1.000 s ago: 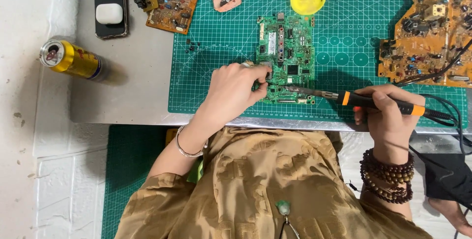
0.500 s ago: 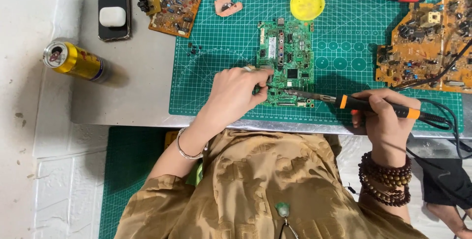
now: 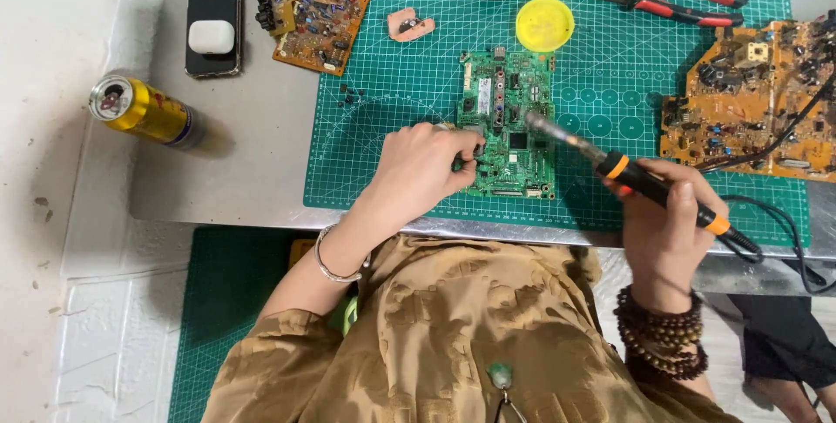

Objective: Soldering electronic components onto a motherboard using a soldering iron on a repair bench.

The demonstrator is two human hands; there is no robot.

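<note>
Your left hand rests on the green circuit board, fingers curled and pinching something small at its left edge; what exactly, you cannot tell. Your right hand is clenched around the orange-and-black soldering iron. The iron's long axis slants up and to the left from that grip, its metal tip over the board's right half. The board lies up and left of your right fist, just right of your left fingers, lengthwise away from you on the green cutting mat

Bright, even overhead light; soft shadows, sharp focus, slight edge distortion.
</note>
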